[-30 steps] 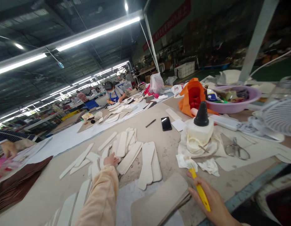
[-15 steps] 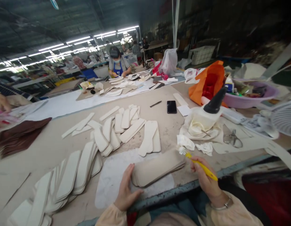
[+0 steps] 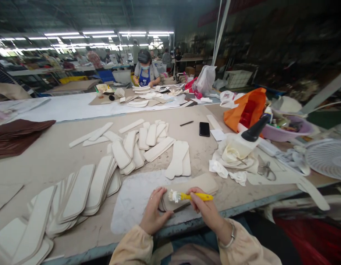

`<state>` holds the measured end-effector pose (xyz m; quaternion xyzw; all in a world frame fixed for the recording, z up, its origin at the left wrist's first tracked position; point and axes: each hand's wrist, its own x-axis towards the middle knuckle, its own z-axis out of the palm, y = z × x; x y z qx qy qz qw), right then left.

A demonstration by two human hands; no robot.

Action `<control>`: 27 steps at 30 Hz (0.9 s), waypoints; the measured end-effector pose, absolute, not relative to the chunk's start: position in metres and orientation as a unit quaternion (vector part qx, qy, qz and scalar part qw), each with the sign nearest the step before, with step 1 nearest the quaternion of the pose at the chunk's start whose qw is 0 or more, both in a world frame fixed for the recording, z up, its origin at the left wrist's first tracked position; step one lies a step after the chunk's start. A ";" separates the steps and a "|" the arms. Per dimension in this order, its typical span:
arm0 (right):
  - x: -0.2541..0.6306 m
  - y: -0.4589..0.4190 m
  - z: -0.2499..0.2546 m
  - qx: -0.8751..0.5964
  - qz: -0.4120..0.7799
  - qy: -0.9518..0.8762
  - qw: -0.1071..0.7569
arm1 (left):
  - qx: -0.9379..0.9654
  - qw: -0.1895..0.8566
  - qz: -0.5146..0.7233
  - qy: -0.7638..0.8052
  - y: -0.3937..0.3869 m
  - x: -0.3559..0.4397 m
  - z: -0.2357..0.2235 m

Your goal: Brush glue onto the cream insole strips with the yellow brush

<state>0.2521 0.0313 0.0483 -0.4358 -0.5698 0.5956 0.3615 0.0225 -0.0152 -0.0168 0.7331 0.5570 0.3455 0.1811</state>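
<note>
A small stack of flat beige strips (image 3: pixel 202 182) with rounded ends lies in front of me on a white sheet (image 3: pixel 131 206). Around its left end, my left hand (image 3: pixel 153 211) is closed, with the fingers on the far corner and the thumb on the near one. My right hand (image 3: pixel 207 209) pinches a yellow-handled brush (image 3: pixel 197 196). White paste coats the bristles, which are over the left part of the top strip. Just beyond the stack are a few loose cream pieces (image 3: pixel 177 158).
Cream strips (image 3: pixel 76 195) spread in piles to the left. On the right are crumpled tissues (image 3: pixel 218 168), a white container (image 3: pixel 236 147) with a black top, scissors (image 3: pixel 266 171), a phone (image 3: pixel 204 129) and a fan (image 3: pixel 329 158). Across the tables a co-worker (image 3: pixel 145 71) sits.
My right hand has brought the brush leftward, from beyond the stack's right end to its left part. My left hand has drawn closer around the left end. The view has levelled.
</note>
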 end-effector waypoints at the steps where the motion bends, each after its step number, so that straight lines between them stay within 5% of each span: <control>1: 0.247 0.034 0.049 -0.443 0.593 -0.576 0.348 | 0.734 0.176 0.347 0.556 -0.015 0.023 -0.017; 18: 0.331 0.082 0.069 -0.613 0.299 -0.667 0.299 | 0.759 0.108 0.327 0.552 -0.012 0.022 -0.019; 27: 0.323 0.055 0.068 -0.518 0.051 -0.839 0.158 | 0.762 0.088 0.341 0.543 -0.010 0.022 -0.020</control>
